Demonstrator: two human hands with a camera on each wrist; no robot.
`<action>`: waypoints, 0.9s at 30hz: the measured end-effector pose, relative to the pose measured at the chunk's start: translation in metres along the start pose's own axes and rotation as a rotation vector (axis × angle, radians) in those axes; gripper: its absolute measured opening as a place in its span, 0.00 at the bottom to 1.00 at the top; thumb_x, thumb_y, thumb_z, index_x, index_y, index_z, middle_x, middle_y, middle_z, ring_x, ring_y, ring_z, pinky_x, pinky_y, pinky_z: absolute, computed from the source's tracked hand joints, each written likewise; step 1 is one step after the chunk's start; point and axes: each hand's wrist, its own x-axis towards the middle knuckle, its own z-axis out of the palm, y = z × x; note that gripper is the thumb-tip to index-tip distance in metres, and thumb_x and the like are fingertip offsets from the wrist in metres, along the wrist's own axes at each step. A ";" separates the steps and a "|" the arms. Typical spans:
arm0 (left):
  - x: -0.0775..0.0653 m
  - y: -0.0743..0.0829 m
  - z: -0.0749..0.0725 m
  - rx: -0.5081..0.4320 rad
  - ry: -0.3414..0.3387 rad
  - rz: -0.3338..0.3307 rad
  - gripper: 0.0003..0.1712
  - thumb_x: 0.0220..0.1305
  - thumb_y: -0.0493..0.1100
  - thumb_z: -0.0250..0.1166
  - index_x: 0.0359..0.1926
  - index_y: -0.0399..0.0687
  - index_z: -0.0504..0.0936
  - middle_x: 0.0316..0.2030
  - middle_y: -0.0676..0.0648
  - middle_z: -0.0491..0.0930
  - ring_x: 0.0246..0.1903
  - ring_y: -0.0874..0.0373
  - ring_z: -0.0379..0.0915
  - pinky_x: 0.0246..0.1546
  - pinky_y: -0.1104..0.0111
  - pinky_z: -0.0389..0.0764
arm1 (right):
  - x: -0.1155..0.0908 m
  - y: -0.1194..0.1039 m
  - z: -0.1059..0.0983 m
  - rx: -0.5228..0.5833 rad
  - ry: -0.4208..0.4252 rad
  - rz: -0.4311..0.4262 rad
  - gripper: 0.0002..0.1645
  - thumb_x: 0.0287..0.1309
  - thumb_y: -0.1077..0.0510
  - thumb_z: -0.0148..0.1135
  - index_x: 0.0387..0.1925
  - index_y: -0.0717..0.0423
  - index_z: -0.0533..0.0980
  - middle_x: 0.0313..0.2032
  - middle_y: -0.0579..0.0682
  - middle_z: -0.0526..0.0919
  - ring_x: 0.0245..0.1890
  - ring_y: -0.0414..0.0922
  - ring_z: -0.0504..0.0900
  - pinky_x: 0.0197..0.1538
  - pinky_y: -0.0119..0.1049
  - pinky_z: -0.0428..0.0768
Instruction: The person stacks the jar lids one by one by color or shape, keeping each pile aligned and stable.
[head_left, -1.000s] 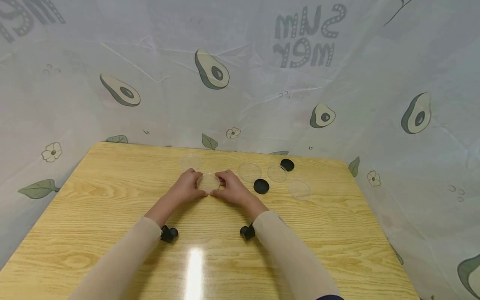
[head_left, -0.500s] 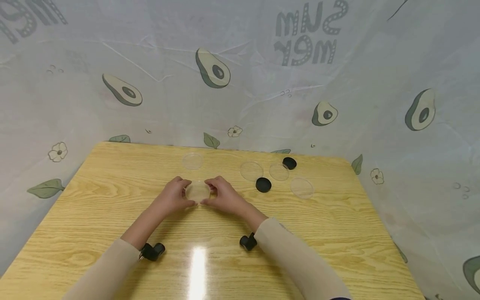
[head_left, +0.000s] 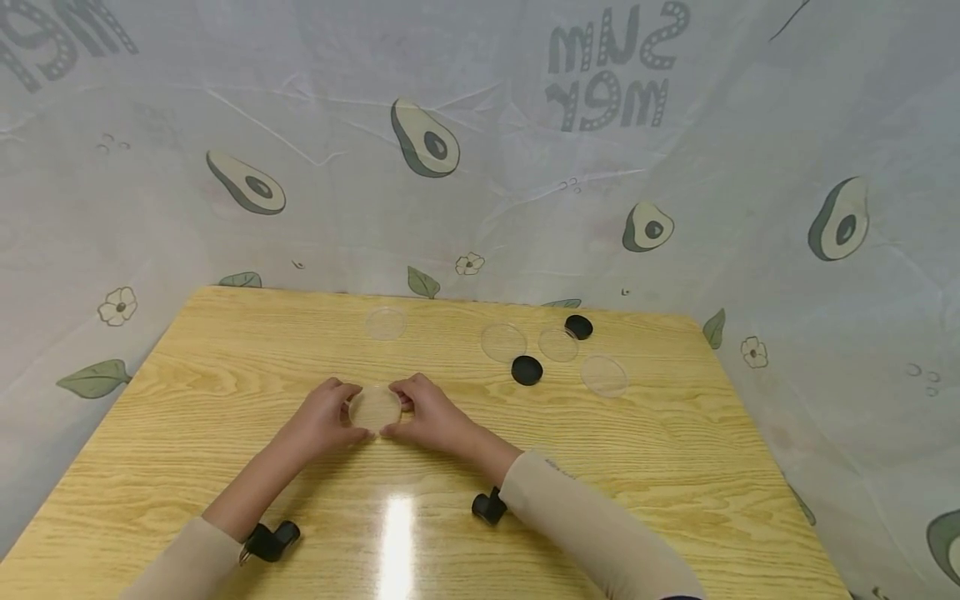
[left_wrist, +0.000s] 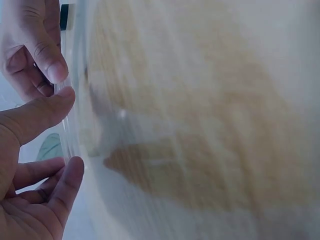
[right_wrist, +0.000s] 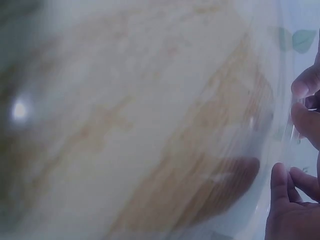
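A clear round dish (head_left: pixel 375 410) with a thin see-through rim is held between both hands near the middle left of the table. My left hand (head_left: pixel 322 423) grips its left side, thumb on the near edge and fingers on the far edge. On the opposite side my right hand (head_left: pixel 427 419) holds it the same way. Both thumb tips come close together at the near rim. In the left wrist view, thumb and fingertips pinch the transparent rim (left_wrist: pixel 69 132). Wood grain (right_wrist: pixel 200 135) shows blurred in the right wrist view.
Several clear discs lie farther back: one disc (head_left: pixel 386 323) beyond the hands, others (head_left: pixel 503 343) to the right. A black disc (head_left: pixel 527 370) and a second black disc (head_left: pixel 579 327) lie among them. A printed curtain (head_left: pixel 480 167) borders the wooden table (head_left: pixel 660 467).
Both hands have drawn the clear dish toward the person and to the left. The discs farther back stay in place.
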 end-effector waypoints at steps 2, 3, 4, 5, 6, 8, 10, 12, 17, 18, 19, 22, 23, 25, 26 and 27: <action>-0.005 -0.001 0.000 0.002 0.006 0.004 0.42 0.52 0.43 0.84 0.61 0.23 0.77 0.40 0.39 0.77 0.35 0.54 0.71 0.37 0.64 0.75 | -0.001 -0.001 0.003 -0.010 -0.006 -0.008 0.42 0.60 0.50 0.77 0.71 0.62 0.71 0.51 0.50 0.74 0.47 0.37 0.71 0.57 0.29 0.76; -0.007 -0.002 0.001 0.002 0.007 0.007 0.42 0.52 0.44 0.84 0.61 0.23 0.77 0.39 0.40 0.76 0.35 0.55 0.70 0.36 0.65 0.74 | -0.001 -0.001 0.004 -0.019 -0.006 -0.013 0.42 0.60 0.49 0.77 0.70 0.61 0.72 0.50 0.49 0.73 0.47 0.37 0.70 0.56 0.29 0.75; -0.009 -0.002 0.001 0.001 0.010 0.009 0.42 0.51 0.44 0.84 0.61 0.23 0.77 0.38 0.41 0.76 0.34 0.56 0.69 0.35 0.66 0.73 | -0.002 -0.001 0.005 -0.028 -0.006 -0.017 0.42 0.60 0.49 0.77 0.70 0.61 0.72 0.49 0.49 0.73 0.47 0.37 0.69 0.55 0.29 0.75; -0.010 -0.003 0.002 0.000 0.012 0.013 0.42 0.51 0.44 0.84 0.61 0.23 0.77 0.37 0.42 0.75 0.33 0.56 0.68 0.34 0.67 0.72 | -0.002 -0.001 0.006 -0.034 -0.005 -0.021 0.42 0.60 0.49 0.77 0.70 0.61 0.72 0.49 0.48 0.73 0.46 0.37 0.69 0.55 0.28 0.74; -0.012 -0.004 0.003 -0.001 0.015 0.016 0.42 0.51 0.44 0.84 0.61 0.23 0.77 0.37 0.43 0.75 0.33 0.57 0.68 0.33 0.68 0.71 | -0.003 0.000 0.007 -0.039 -0.004 -0.023 0.42 0.60 0.49 0.78 0.70 0.61 0.72 0.48 0.48 0.73 0.46 0.37 0.69 0.54 0.29 0.74; -0.014 -0.004 0.004 -0.006 0.013 0.018 0.43 0.52 0.45 0.84 0.61 0.23 0.77 0.36 0.44 0.75 0.32 0.57 0.67 0.33 0.69 0.70 | -0.004 0.000 0.010 -0.053 -0.006 -0.025 0.42 0.60 0.48 0.77 0.70 0.61 0.72 0.49 0.48 0.73 0.46 0.37 0.69 0.55 0.28 0.74; -0.016 -0.005 0.006 -0.008 0.014 0.018 0.42 0.52 0.45 0.84 0.62 0.24 0.77 0.36 0.44 0.75 0.32 0.58 0.66 0.32 0.69 0.70 | -0.005 0.001 0.011 -0.057 -0.012 -0.023 0.42 0.60 0.47 0.77 0.70 0.60 0.72 0.50 0.48 0.74 0.47 0.36 0.70 0.56 0.28 0.75; -0.018 -0.007 0.007 -0.009 0.019 0.021 0.42 0.52 0.45 0.83 0.62 0.24 0.77 0.36 0.44 0.75 0.32 0.58 0.66 0.32 0.69 0.69 | -0.006 0.002 0.012 -0.061 -0.017 -0.025 0.42 0.61 0.47 0.77 0.71 0.60 0.72 0.52 0.49 0.75 0.48 0.36 0.71 0.57 0.28 0.75; -0.019 -0.010 0.011 -0.015 0.035 0.044 0.41 0.53 0.43 0.83 0.62 0.23 0.77 0.37 0.43 0.74 0.32 0.59 0.66 0.31 0.70 0.70 | -0.006 0.001 0.014 -0.084 -0.020 -0.030 0.42 0.61 0.47 0.77 0.71 0.60 0.72 0.53 0.49 0.74 0.48 0.36 0.71 0.56 0.27 0.75; -0.019 -0.010 0.011 -0.018 0.034 0.046 0.41 0.53 0.43 0.83 0.62 0.23 0.76 0.37 0.43 0.74 0.32 0.59 0.66 0.31 0.70 0.70 | -0.006 0.000 0.014 -0.088 -0.020 -0.028 0.42 0.61 0.47 0.77 0.71 0.60 0.72 0.53 0.49 0.74 0.48 0.36 0.71 0.56 0.27 0.75; -0.020 -0.010 0.011 -0.020 0.034 0.049 0.41 0.53 0.43 0.83 0.62 0.23 0.76 0.38 0.43 0.74 0.32 0.59 0.66 0.31 0.70 0.70 | -0.006 0.000 0.015 -0.093 -0.021 -0.026 0.42 0.61 0.47 0.77 0.71 0.60 0.71 0.52 0.49 0.74 0.48 0.36 0.71 0.56 0.27 0.75; -0.020 -0.010 0.012 -0.027 0.034 0.048 0.41 0.53 0.42 0.83 0.62 0.23 0.76 0.38 0.43 0.74 0.33 0.58 0.66 0.32 0.71 0.70 | -0.007 -0.002 0.016 -0.100 -0.022 -0.023 0.42 0.62 0.47 0.76 0.71 0.60 0.71 0.52 0.49 0.74 0.47 0.36 0.70 0.55 0.27 0.75; -0.021 -0.010 0.012 -0.026 0.036 0.048 0.41 0.53 0.43 0.83 0.62 0.23 0.76 0.38 0.43 0.74 0.33 0.58 0.66 0.32 0.71 0.69 | -0.007 -0.002 0.016 -0.102 -0.022 -0.023 0.42 0.62 0.47 0.76 0.71 0.60 0.71 0.52 0.48 0.73 0.47 0.36 0.70 0.55 0.27 0.75; -0.022 -0.010 0.013 -0.025 0.041 0.042 0.41 0.53 0.42 0.83 0.62 0.24 0.76 0.39 0.43 0.74 0.34 0.58 0.66 0.32 0.70 0.70 | -0.007 -0.002 0.016 -0.105 -0.024 -0.026 0.42 0.62 0.48 0.76 0.71 0.60 0.71 0.52 0.49 0.73 0.47 0.36 0.69 0.55 0.27 0.74; -0.022 -0.010 0.013 -0.026 0.044 0.040 0.41 0.53 0.42 0.83 0.62 0.24 0.76 0.39 0.43 0.74 0.34 0.58 0.66 0.32 0.70 0.70 | -0.007 -0.002 0.016 -0.106 -0.026 -0.026 0.42 0.62 0.48 0.76 0.71 0.60 0.71 0.52 0.49 0.73 0.47 0.36 0.69 0.55 0.28 0.74; -0.022 -0.010 0.014 -0.025 0.045 0.038 0.41 0.53 0.42 0.83 0.62 0.24 0.76 0.39 0.43 0.74 0.34 0.58 0.66 0.33 0.70 0.70 | -0.007 -0.002 0.016 -0.108 -0.028 -0.025 0.42 0.62 0.48 0.76 0.71 0.60 0.70 0.52 0.49 0.73 0.47 0.36 0.69 0.55 0.28 0.74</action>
